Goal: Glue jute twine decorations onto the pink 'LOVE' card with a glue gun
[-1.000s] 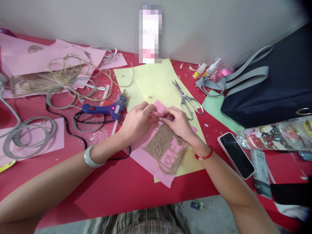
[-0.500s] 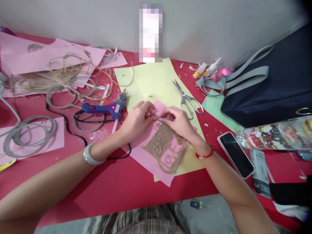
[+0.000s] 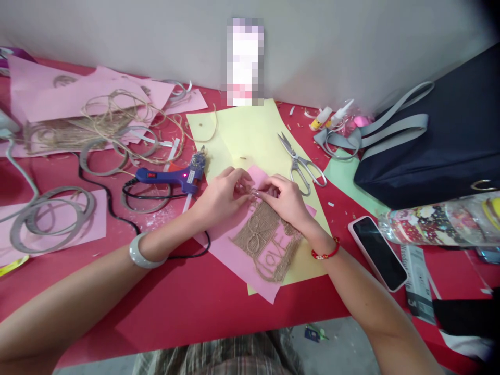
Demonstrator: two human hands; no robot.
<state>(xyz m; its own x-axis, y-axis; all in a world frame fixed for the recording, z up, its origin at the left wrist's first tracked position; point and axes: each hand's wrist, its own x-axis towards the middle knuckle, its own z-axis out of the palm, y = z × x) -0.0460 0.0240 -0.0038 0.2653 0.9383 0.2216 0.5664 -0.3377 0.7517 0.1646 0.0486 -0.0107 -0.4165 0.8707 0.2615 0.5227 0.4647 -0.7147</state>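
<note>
A twine picture (image 3: 267, 242) with a bow shape and the word LOVE is glued on a pink paper sheet (image 3: 234, 255), which lies over a yellow sheet (image 3: 242, 133). My left hand (image 3: 222, 195) and my right hand (image 3: 285, 200) meet at the picture's top edge. Both have their fingertips pinched on a short bit of twine (image 3: 253, 191) there. A pale bangle is on my left wrist and a red bead bracelet on my right.
A blue glue gun (image 3: 172, 177) with its red light on lies left of my hands, its black cord looping beside it. Scissors (image 3: 300, 164), a phone (image 3: 378, 252), a dark bag (image 3: 441, 140), a patterned bottle (image 3: 429, 219), loose twine (image 3: 105, 117) and grey rings (image 3: 50, 216) crowd the red table.
My hands have stayed at the picture's top edge, with the fingertips shifting slightly on the twine. The view has dropped a little.
</note>
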